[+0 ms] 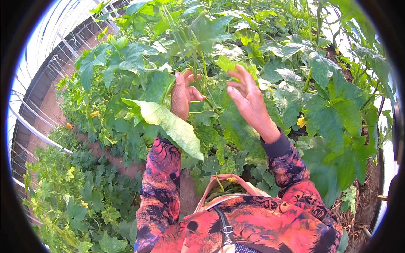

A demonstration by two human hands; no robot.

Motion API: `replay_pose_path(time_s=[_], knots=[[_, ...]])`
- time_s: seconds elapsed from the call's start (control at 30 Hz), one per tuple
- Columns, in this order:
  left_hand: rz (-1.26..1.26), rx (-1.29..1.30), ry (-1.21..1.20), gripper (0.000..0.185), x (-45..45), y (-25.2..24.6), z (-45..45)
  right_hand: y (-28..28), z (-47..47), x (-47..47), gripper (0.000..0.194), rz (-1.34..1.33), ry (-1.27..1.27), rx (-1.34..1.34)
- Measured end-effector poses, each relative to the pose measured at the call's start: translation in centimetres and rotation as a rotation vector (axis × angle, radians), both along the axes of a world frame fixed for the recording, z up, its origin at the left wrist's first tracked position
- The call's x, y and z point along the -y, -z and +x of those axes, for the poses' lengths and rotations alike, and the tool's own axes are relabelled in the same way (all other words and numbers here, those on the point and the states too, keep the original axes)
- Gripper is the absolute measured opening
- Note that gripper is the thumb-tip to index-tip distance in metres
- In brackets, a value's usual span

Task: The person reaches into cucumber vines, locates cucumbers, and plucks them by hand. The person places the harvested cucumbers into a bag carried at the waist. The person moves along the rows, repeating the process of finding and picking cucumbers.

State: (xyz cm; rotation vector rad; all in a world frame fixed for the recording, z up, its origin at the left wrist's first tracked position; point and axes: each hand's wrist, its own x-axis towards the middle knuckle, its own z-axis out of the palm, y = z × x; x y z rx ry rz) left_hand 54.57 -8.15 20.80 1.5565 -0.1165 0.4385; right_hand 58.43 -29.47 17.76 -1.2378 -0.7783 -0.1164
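My left hand [181,96] is among the vine leaves, palm turned inward and fingers curved and apart. Its fingertips are close to a green vine stem [204,68]; whether they touch it is not clear. Against the wrist and forearm hangs a large leaf [172,126], its pale underside showing. To the right, my right hand [248,98] is raised with fingers spread and nothing in it. Behind its fingertips is a bright yellow-green leaf [235,64]. At my waist, a pale pink bag [207,189] hangs with its mouth open, holding several slender green fruits [218,189].
Dense leafy vines [335,104] rise ahead and to the right, some leaves whitish. Thin strings [171,23] run up among them. A yellow flower [301,121] shows at right. Lower plants [95,202] fill the left, near a white curved pipe [38,132] and bare soil [126,158].
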Motion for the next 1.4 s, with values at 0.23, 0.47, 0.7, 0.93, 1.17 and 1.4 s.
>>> replay_pose_path(time_s=[0.23,0.47,0.7,0.93,1.17,1.4], knots=[[0.087,0.008,-0.041,0.083,1.3,-0.1,-0.4,-1.9,1.5,-1.5,0.061,0.004,0.133,0.134],[0.144,-0.022,-0.133,0.079,2.4,-0.2,-1.0,-2.1,1.4,-1.6,0.053,0.087,0.111,0.085],[0.184,-0.003,-0.161,0.082,2.3,0.2,-1.1,-7.9,3.2,-1.8,0.030,0.193,0.237,0.313],[0.094,0.002,-0.139,0.083,2.8,0.2,-1.0,-10.5,7.5,-2.7,0.024,-0.151,0.329,0.512],[0.081,0.002,-0.112,0.081,1.2,0.4,-1.0,-8.1,8.9,-2.6,0.023,-0.270,0.386,0.545],[-0.060,-0.042,-0.039,0.067,1.0,2.6,-0.9,-7.4,4.3,1.6,0.023,-0.149,0.364,0.408]])
